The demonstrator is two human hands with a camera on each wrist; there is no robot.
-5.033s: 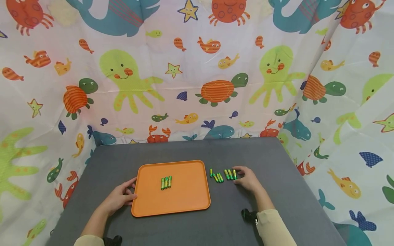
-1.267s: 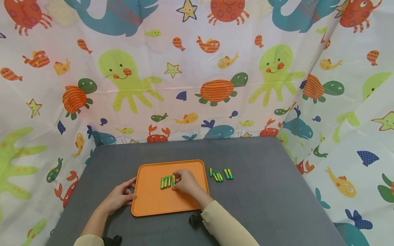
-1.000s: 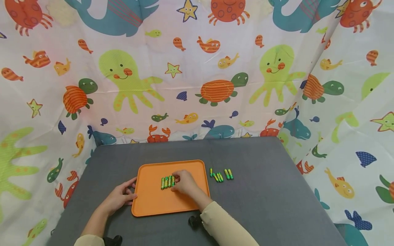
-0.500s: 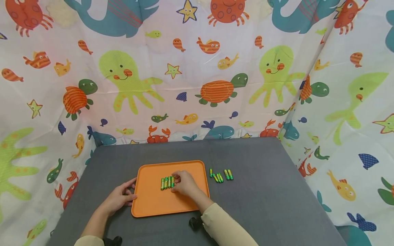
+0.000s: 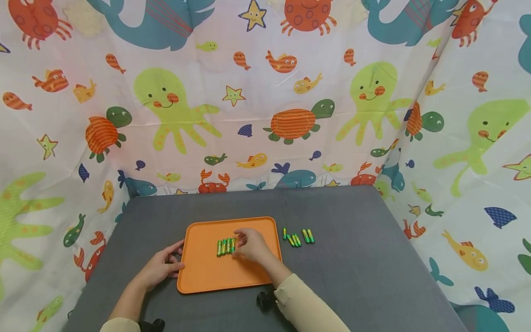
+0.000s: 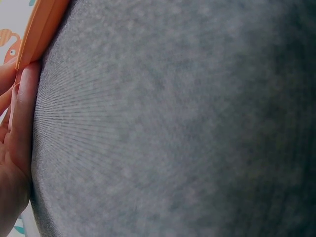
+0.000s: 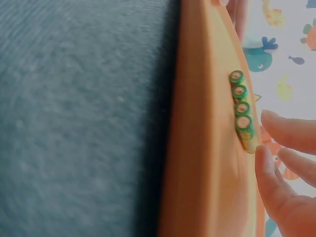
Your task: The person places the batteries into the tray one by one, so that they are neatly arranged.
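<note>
Since five seconds before, the right hand (image 5: 252, 245) had crossed from the loose batteries (image 5: 297, 237) on the counter (image 5: 352, 258) to the orange tray (image 5: 207, 276), where the row of batteries (image 5: 226, 246) had grown from three to four. Its relaxed fingers (image 7: 289, 133) hovered just at 3 o'clock of that row, released and holding nothing. The left hand (image 5: 159, 267) lay open at the tray's 9 o'clock edge, fingers touching the rim. Five batteries remained at 3 o'clock of the tray.
</note>
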